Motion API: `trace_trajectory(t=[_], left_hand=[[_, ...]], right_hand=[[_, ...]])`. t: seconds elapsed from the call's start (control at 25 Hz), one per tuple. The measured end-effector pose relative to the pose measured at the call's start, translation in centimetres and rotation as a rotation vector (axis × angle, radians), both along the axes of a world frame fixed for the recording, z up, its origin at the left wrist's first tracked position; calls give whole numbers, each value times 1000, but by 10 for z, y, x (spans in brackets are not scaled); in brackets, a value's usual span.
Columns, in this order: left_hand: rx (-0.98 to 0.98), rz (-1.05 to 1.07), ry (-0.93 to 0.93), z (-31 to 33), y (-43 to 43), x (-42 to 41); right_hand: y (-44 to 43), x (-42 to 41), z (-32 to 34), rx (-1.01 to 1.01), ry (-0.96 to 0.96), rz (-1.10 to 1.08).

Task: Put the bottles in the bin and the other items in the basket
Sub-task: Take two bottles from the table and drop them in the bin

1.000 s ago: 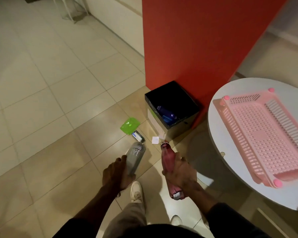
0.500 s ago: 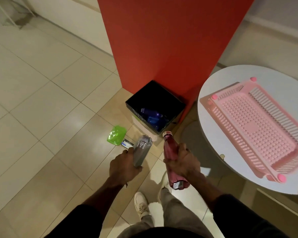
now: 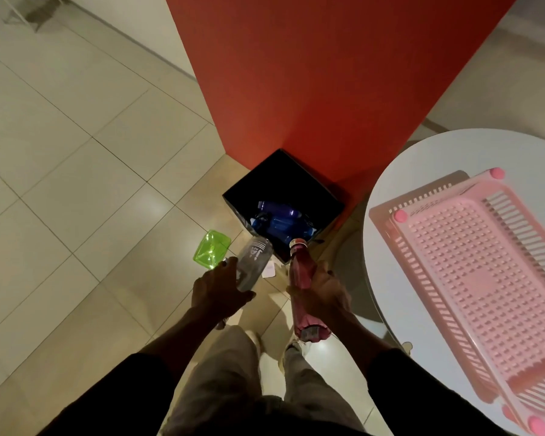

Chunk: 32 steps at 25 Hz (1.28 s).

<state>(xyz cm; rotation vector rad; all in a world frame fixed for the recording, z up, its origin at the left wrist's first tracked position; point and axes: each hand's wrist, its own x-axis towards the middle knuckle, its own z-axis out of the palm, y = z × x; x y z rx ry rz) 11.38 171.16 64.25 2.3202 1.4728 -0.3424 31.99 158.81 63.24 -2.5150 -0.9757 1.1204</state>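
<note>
A: What is the person holding in the middle of the frame?

B: The left hand (image 3: 219, 294) is gripping a clear bottle (image 3: 253, 266), and the right hand (image 3: 320, 294) is gripping a pink bottle (image 3: 301, 287). Both bottles are pointing toward the black bin (image 3: 324, 199) just above them.

A: What is lying inside the bin?

B: Blue bottles (image 3: 277, 220). A green container (image 3: 211, 250) is lying on the tiled floor (image 3: 76, 184), left of the bin. At the right, a pink basket (image 3: 472, 278) is sitting on a white round table (image 3: 422, 158).
</note>
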Motion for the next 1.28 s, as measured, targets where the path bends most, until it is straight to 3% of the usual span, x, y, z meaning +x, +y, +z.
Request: trace_trajectory(t=[0.16,0.6,1.0,1.16,1.28], left_hand=[[-43,-19,32,-19,36,23],[-224,-175,10,-107,156,113],[-157,-287,-2,-177,226,180],[-241,-221,-63,-206,236,199],[-251,-200,48,-225,232,196]], right_hand=[[31,8,-17,74,15,-32],[126,22,-88,6,193,-596],[187,67,-182,30,32,-580],[196,70,-211,77,-70,-623],[188,57,-220,101,-93,-593]])
